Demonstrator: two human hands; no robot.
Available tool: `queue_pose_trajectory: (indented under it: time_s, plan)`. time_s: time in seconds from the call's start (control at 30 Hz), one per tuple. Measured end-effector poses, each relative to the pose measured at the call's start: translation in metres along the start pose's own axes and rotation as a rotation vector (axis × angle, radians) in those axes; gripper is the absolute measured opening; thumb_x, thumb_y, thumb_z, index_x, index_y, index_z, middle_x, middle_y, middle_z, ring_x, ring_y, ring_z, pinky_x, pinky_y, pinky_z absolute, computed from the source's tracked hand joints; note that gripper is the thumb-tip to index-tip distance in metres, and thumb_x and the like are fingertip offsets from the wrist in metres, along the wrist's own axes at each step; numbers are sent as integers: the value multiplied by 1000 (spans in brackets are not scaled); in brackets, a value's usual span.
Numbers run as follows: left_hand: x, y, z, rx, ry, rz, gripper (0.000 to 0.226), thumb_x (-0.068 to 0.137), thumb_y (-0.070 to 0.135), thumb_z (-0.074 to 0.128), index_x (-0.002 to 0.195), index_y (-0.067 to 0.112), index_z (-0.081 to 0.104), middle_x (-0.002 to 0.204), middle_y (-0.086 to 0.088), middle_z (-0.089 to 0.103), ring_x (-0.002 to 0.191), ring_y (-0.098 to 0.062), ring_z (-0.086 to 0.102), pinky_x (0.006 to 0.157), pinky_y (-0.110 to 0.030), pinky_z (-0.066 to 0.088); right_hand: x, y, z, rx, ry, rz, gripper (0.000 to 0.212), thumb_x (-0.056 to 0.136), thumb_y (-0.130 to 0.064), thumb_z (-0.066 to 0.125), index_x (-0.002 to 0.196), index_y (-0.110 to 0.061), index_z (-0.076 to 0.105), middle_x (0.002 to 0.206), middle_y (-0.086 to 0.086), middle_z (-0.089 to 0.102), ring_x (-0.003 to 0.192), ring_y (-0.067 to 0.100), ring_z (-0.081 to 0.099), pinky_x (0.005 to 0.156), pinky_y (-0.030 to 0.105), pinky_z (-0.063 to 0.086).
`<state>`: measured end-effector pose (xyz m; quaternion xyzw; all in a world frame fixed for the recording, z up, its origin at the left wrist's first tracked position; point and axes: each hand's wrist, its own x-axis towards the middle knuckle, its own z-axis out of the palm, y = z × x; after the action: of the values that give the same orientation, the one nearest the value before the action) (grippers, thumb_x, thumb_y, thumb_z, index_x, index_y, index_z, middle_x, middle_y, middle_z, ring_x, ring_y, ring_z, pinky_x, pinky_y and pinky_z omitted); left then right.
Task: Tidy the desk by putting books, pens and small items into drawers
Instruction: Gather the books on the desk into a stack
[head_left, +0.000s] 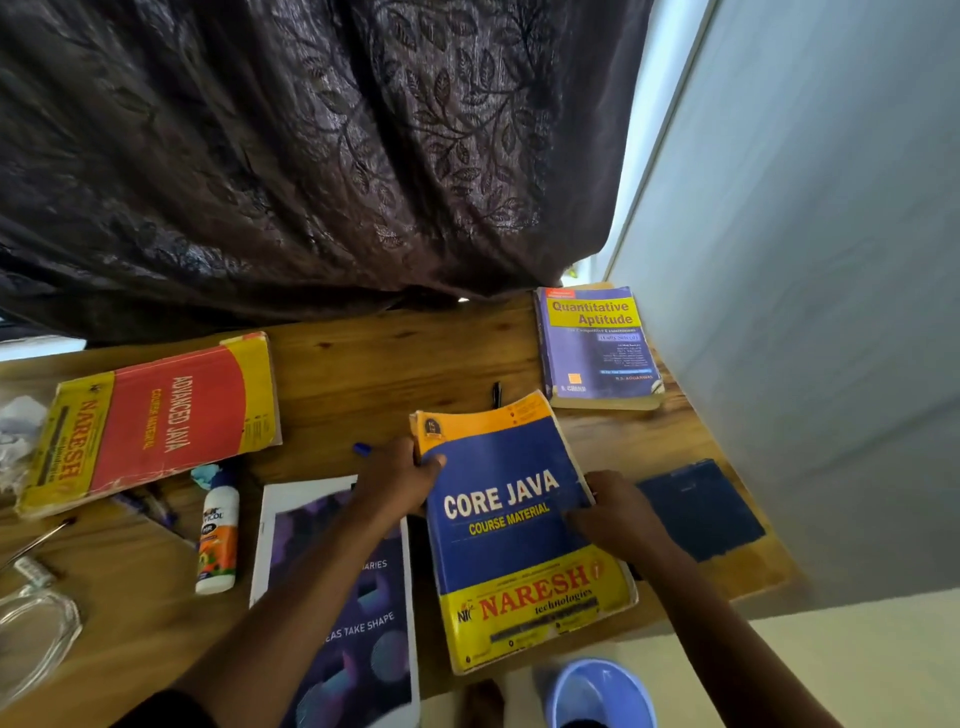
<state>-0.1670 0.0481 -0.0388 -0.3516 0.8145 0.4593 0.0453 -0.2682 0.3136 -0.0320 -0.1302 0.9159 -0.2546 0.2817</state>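
A thick blue and yellow "Core Java" book (511, 540) lies near the front edge of the wooden desk (363, 374). My left hand (397, 478) grips its upper left corner, thumb on the cover. My right hand (615, 512) holds its right edge, fingers curled over the cover. A red and yellow "Advanced Java" book (156, 421) lies at the left. A purple "Quantitative Aptitude" book (597, 345) sits at the back right. A purple notebook (353, 613) lies under my left forearm. A black pen (496, 395) and a blue pen (362, 449) peek out behind the book.
A white glue bottle (218, 535) stands between the red book and the notebook. A dark blue flat booklet (701, 509) lies at the right edge. A clear cable (36, 623) sits at the front left. A dark curtain (311, 156) hangs behind; a blue tub (602, 693) is on the floor.
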Motion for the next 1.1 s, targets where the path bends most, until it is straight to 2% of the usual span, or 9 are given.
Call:
queue_pose_trajectory:
  time_s: [0.2,0.33,0.47,0.63,0.77,0.83,0.93,1.03,1.1]
  plan:
    - [-1,-5,5,306,292,155,31,80,43,82,89,15,72,88,-2,76,81,-24,73,70,-37,60,-14,-16,-3,-169,52,33,27,85,-37,72,94,-16,59,99,4,70,88,25,67,73,36,56]
    - [-8,-7,12,382,374,258,27,83,39,83,79,17,66,76,1,70,68,-18,67,55,-28,47,-28,-32,-1,-362,109,11,32,90,-37,74,111,-18,58,112,5,66,105,27,66,80,36,52]
    - [-11,-4,9,458,468,345,22,89,34,75,81,19,61,77,-1,68,71,-24,68,60,-30,49,-37,-51,-6,-573,116,-8,27,96,-31,69,119,-18,61,120,6,67,110,28,66,82,37,54]
    - [-16,-17,-29,6,554,215,31,94,29,70,119,10,71,102,-4,78,87,-20,74,82,-35,58,-23,-90,0,-536,162,-160,28,96,-40,66,114,-19,60,116,6,68,107,29,66,84,37,54]
    - [-12,-44,-80,-864,579,-154,25,91,5,67,116,6,62,105,-12,68,98,-29,69,87,-45,59,10,-151,38,-175,-12,-412,28,93,-31,70,118,-18,71,111,4,74,107,24,68,85,33,53]
    - [-17,-48,-103,-942,681,-193,17,91,-1,64,95,14,57,95,-10,61,96,-29,62,77,-39,56,24,-189,66,-5,-126,-424,28,92,-25,71,119,-15,72,107,2,76,101,17,68,90,33,53]
    - [-21,-65,-138,-991,836,-209,21,85,8,69,104,14,65,104,-6,69,97,-24,66,80,-41,58,49,-241,111,142,-233,-407,35,87,-29,77,118,-16,71,96,-2,72,94,14,67,94,39,55]
    - [-17,-88,-172,-1069,956,-291,38,75,19,67,109,4,62,102,-12,70,81,-23,63,72,-38,50,67,-281,142,161,-290,-361,49,83,-36,76,128,-20,64,115,2,73,107,21,67,97,41,55]
    - [-16,-100,-192,-1136,1010,-378,18,79,19,66,91,11,56,96,-12,65,72,-23,57,68,-34,46,76,-303,161,180,-299,-303,53,84,-28,77,133,-17,59,122,7,70,110,23,66,95,39,56]
